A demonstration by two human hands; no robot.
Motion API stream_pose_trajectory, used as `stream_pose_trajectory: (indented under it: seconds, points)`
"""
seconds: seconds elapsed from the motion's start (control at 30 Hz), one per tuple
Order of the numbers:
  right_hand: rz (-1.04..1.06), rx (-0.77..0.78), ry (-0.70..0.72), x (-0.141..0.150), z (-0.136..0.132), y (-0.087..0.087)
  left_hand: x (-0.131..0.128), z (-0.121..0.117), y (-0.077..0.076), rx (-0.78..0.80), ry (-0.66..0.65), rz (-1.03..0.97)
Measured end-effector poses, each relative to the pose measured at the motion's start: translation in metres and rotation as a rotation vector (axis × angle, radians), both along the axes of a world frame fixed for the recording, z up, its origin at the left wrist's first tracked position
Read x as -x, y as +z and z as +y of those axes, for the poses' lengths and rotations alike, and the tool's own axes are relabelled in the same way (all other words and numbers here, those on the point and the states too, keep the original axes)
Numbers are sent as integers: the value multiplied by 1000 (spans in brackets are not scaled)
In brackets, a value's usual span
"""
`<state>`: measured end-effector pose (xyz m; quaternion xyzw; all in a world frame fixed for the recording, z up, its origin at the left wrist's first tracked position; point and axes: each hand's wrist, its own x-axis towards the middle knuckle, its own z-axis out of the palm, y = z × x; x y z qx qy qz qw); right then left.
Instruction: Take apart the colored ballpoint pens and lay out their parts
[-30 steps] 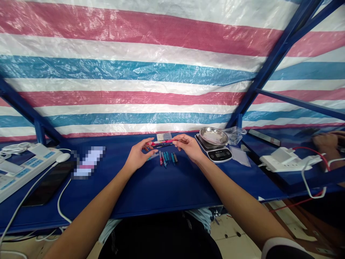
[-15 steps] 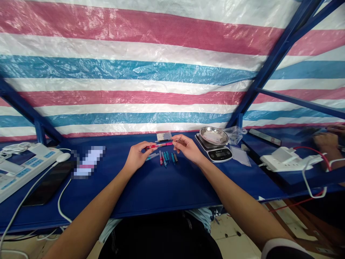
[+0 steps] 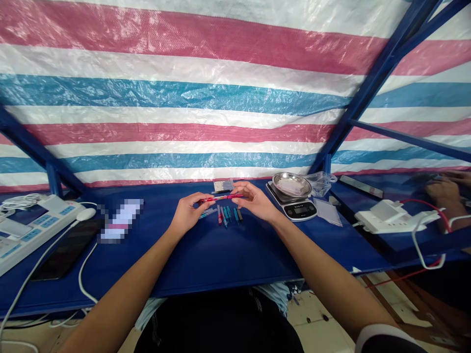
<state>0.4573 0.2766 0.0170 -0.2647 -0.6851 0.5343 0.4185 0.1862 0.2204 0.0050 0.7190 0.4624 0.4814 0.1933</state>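
A red pen (image 3: 222, 197) lies level between my two hands, just above the blue table (image 3: 224, 260). My left hand (image 3: 188, 212) pinches its left end. The fingers of my right hand (image 3: 253, 200) close round its right end. Below it, several teal pen parts (image 3: 226, 214) and a pink one (image 3: 220, 215) lie side by side. Thin clear tubes (image 3: 209, 213) rest beside my left fingertips. Behind the pen is a small clear bag (image 3: 222, 186) with pale bits in it, partly covered by my right hand.
A digital scale (image 3: 300, 210) with a metal bowl (image 3: 291, 185) stands right of my right hand, plastic bags (image 3: 327, 212) beside it. Power strips (image 3: 37, 225), cables and phones (image 3: 68, 250) lie left. Far right, another person's hands (image 3: 447, 189) show beyond a white power strip (image 3: 393, 218).
My right hand has shifted slightly along the pen, and more of the pen's red right end now shows. My left hand stays in place.
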Motion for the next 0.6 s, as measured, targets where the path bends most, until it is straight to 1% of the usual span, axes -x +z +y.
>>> stream_pose_trajectory:
  seconds: [0.1, 0.2, 0.27, 0.3, 0.43, 0.5, 0.6]
  points:
    - [-2, 20, -7, 1, 1, -2, 0, 0, -1, 3, -12, 2]
    - [-55, 118, -28, 3, 1, -5, -1, -1, -1, 7, -28, 15]
    - [-71, 153, -32, 3, 1, -4, -2, -1, 0, 12, -29, 23]
    - [-62, 139, -37, 3, 1, -3, -2, -1, 0, 14, -25, 21]
    - [-24, 6, -20, -1, 0, 2, -1, -1, 1, 18, -8, -1]
    - [-40, 13, -4, -1, 0, 1, 0, 0, 0, 16, -11, 0]
    - [-68, 76, -15, 0, 1, -4, 1, 0, -3, 9, -36, 31]
